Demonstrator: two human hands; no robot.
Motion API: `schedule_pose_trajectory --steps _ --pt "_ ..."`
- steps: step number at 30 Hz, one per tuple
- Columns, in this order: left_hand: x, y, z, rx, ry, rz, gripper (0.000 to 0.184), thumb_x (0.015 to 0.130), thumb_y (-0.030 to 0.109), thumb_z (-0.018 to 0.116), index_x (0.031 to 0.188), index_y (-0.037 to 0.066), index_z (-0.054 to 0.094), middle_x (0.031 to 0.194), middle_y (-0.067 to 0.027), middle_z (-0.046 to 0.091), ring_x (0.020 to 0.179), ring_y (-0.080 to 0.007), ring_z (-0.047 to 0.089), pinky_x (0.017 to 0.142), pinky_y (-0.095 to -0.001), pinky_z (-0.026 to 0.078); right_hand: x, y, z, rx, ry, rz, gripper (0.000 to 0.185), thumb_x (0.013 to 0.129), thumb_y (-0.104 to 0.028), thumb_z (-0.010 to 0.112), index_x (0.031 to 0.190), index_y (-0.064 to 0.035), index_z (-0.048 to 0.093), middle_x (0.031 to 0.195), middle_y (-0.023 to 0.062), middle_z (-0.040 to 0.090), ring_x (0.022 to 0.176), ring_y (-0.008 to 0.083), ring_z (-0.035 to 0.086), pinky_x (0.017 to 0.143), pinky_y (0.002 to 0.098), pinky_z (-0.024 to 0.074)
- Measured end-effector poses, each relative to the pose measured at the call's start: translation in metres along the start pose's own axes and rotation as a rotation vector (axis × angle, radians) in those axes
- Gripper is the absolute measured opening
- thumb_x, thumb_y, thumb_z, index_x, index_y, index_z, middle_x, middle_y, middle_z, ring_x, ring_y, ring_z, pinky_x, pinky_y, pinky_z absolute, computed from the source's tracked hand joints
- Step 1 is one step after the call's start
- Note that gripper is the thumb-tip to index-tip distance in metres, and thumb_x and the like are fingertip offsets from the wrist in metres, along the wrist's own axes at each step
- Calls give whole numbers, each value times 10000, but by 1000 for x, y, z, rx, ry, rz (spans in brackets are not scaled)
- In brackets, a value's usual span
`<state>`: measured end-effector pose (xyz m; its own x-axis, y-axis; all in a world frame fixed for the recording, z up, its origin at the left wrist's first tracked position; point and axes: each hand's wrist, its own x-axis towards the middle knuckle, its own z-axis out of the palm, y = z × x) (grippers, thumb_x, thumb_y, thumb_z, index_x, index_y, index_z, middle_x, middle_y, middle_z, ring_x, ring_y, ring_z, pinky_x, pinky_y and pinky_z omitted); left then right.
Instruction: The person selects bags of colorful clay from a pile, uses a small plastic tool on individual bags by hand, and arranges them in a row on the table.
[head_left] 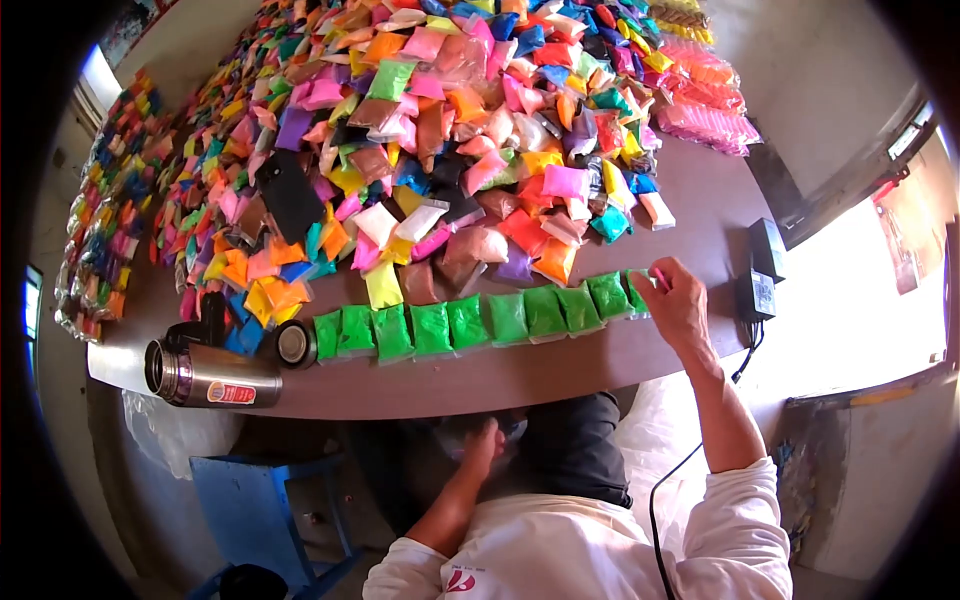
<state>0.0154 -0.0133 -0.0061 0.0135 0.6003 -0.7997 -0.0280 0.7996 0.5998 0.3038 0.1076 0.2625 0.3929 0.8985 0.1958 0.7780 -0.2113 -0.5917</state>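
A row of small green packets point(466, 323) runs along the near part of the brown table point(430, 395). My right hand point(682, 305) is at the right end of this row, its fingers curled and pinched together beside the last green packet point(637, 292). Something small and pink point(661, 279) shows between those fingers; its kind is not clear. Below the table edge, my left hand point(484, 446) is over my lap, close to a clear plastic bag. Its fingers are too small and shaded to make out.
A large heap of colourful packets point(430, 110) covers the far table, with a black phone point(290, 195) on it. A steel flask point(215, 375) and its round lid point(295, 343) lie front left. Black power adapters point(762, 293) with a cable sit at the right edge. A blue stool point(255, 510) stands below.
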Motion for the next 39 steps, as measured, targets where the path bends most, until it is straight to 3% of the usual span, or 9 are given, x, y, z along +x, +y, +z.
schedule_pose_trajectory --steps 2,4,5,12,17,24,30,32,39 --pt "5 -4 -1 -12 -6 -17 413 900 387 529 625 80 562 617 -46 580 489 -141 518 476 -268 414 -6 2 12 -62 -70 -8 272 764 -279 688 850 -40 593 729 133 618 675 289 609 625 386 467" --pt "3 -6 -3 -20 -12 -35 404 899 386 532 638 80 568 625 -43 583 489 -140 517 474 -267 414 -9 17 34 -165 -50 -194 269 754 -272 677 846 -44 568 741 134 612 721 318 608 645 417 457" --pt "2 -2 -2 0 -9 -21 401 899 389 532 647 79 572 629 -42 583 490 -138 517 476 -266 415 -8 18 33 -192 -101 -151 260 750 -263 662 847 -49 553 740 133 607 757 338 604 667 433 450" --pt "-9 5 0 -46 -38 -10 413 897 414 541 664 75 580 635 -43 586 504 -131 514 487 -260 422 -2 -26 18 -152 -210 -63 221 754 -240 655 780 -40 565 677 133 602 677 321 607 606 403 456" --pt "-11 8 -5 -22 -32 11 425 913 408 520 668 67 585 643 -52 594 511 -128 518 490 -257 426 -17 -51 48 64 -287 -279 179 775 -201 636 774 -28 590 696 163 618 661 329 615 600 402 474" --pt "-12 10 -4 -20 -37 27 457 922 413 502 642 62 589 602 -42 582 472 -109 499 472 -246 402 -15 -47 64 2 -364 -375 155 791 -188 613 775 -33 604 693 171 621 671 347 619 607 417 481" --pt "-9 10 -4 44 -35 -16 424 929 404 493 712 59 608 681 -63 623 520 -132 537 509 -254 441 -18 -104 74 117 -353 -428 178 770 -223 652 763 -50 610 646 153 608 623 338 607 577 411 478" --pt "-10 12 -4 33 -25 -25 427 932 405 487 709 61 607 681 -62 623 521 -132 537 508 -255 440 -22 -109 95 136 -338 -538 230 779 -234 680 781 -17 603 641 132 607 566 268 596 536 361 459" --pt "-5 9 -6 23 -33 -30 454 945 410 450 697 61 601 666 -60 615 510 -121 525 495 -250 425 -30 -113 123 -76 -398 -658 188 760 -223 654 742 -55 572 680 124 614 689 332 612 623 435 468"
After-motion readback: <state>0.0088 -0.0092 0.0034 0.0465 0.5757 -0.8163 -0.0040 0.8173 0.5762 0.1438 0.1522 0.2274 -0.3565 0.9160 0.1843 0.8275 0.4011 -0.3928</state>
